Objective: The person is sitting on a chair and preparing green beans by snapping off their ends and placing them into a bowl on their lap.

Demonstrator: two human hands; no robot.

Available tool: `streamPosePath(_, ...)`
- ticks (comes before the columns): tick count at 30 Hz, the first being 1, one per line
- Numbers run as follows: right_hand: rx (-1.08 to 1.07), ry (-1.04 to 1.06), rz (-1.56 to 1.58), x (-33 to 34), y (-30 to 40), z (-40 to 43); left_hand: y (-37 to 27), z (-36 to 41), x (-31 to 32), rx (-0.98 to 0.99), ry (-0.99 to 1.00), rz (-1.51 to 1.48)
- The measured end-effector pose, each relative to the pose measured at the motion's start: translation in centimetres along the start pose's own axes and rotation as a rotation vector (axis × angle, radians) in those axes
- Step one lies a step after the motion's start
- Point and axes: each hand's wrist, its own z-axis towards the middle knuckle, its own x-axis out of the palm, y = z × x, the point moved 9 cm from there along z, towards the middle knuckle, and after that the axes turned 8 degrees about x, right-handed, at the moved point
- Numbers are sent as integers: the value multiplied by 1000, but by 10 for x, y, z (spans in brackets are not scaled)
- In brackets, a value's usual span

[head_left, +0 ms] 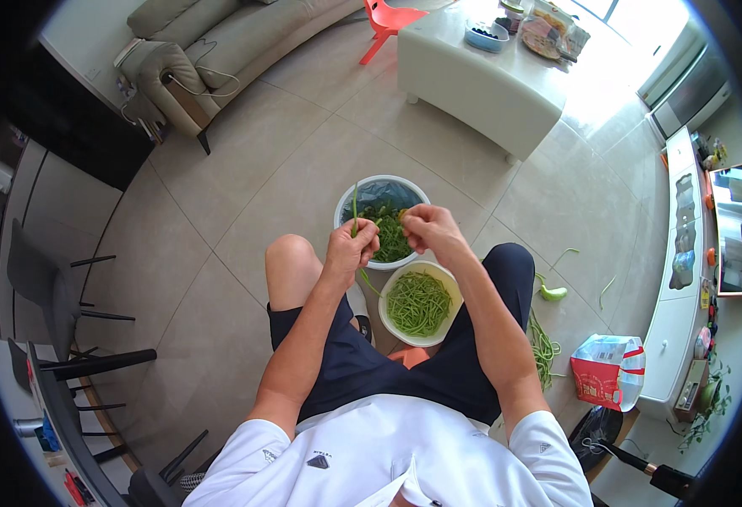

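My left hand [353,246] grips a long green bean [354,201], which stands up from the fist and trails out below it. Opposite, my right hand [433,229] has its fingers bent together over the bin's right rim; whether something small is pinched in them is hard to see. Under both hands stands a round white bin [338,210] lined with a dark plastic bag and holding green leaves and stems. Closer to me, between my legs, a pale bowl [454,293] holds a heap of cut bean pieces [418,304].
Whole long beans [542,348] lie on the floor by my right leg. A pale green gourd-like vegetable [553,293] and loose strands lie beyond. Farther right stands a red and clear bag [607,374]. A white table [479,95] is ahead, chairs [41,285] at left.
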Motion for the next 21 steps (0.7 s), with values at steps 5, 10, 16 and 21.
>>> streamPosePath(5, 14, 84, -123, 17, -8, 2, 3, -4, 12, 2, 52, 89)
streamPosePath(10, 36, 102, -140, 20, -6, -1, 3, -4, 10, 8, 39, 151)
streamPosePath(16, 24, 91, -217, 18, -8, 1, 2, -4, 13, 6, 69, 185)
streamPosePath(21, 21, 164, -181, 21, -4, 0, 2, -4, 15, -7, 148, 131)
